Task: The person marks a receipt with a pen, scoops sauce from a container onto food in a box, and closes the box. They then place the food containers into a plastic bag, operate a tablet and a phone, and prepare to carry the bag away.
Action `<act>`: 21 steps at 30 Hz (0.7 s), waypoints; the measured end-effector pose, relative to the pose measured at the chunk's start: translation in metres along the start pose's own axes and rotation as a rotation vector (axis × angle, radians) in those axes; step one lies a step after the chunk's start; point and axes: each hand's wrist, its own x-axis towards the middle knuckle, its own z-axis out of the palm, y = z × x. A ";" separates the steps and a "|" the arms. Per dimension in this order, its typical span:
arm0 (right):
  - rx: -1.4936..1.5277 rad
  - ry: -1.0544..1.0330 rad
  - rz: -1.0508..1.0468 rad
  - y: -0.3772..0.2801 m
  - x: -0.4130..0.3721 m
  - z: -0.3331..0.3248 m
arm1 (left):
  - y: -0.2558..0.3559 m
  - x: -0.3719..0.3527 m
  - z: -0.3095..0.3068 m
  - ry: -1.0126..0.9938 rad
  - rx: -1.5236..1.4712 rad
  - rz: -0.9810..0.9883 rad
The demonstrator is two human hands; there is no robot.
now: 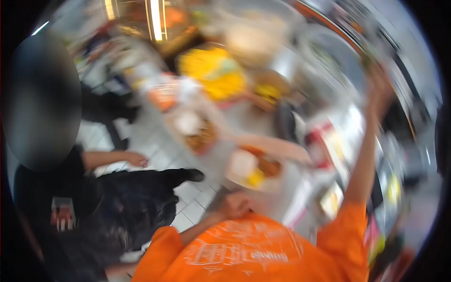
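Note:
My left hand (236, 204) is near my chest with its fingers curled; what it may hold is hidden. It is nearest to a white tray (268, 184) with white, yellow and reddish-brown food. At the upper right my right hand (379, 91) is stretched out over the far side of the counter, beside a large clear container (333, 49). Motion smears its fingers, and a small greenish shape (368, 61) shows at their tips. Behind the first tray lies a second portion of white and brown food (199, 134).
A yellow heap of food (211, 73) and a small bowl (271, 88) stand farther back. A red and white package (324, 143) lies to the right. At the left, a person in black (127, 202) stands on the tiled floor, one hand (137, 160) beside the counter.

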 end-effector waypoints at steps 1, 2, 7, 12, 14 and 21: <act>-0.016 0.134 -0.010 0.007 -0.031 -0.020 | 0.015 0.006 -0.007 -0.003 0.044 -0.014; -0.035 0.248 0.003 0.015 -0.059 -0.035 | 0.028 0.010 -0.011 0.000 -0.051 -0.083; 0.814 -0.040 1.015 -0.122 -0.116 -0.124 | 0.042 0.003 0.005 0.138 -0.037 -0.064; 1.291 -0.467 0.511 -0.241 -0.083 -0.202 | 0.065 -0.032 0.035 0.143 -0.103 -0.231; 1.447 -0.623 0.211 -0.281 -0.062 -0.220 | 0.070 -0.047 0.050 0.156 -0.128 -0.259; 1.495 -0.589 0.276 -0.305 -0.088 -0.233 | 0.079 -0.086 0.059 0.148 -0.017 -0.200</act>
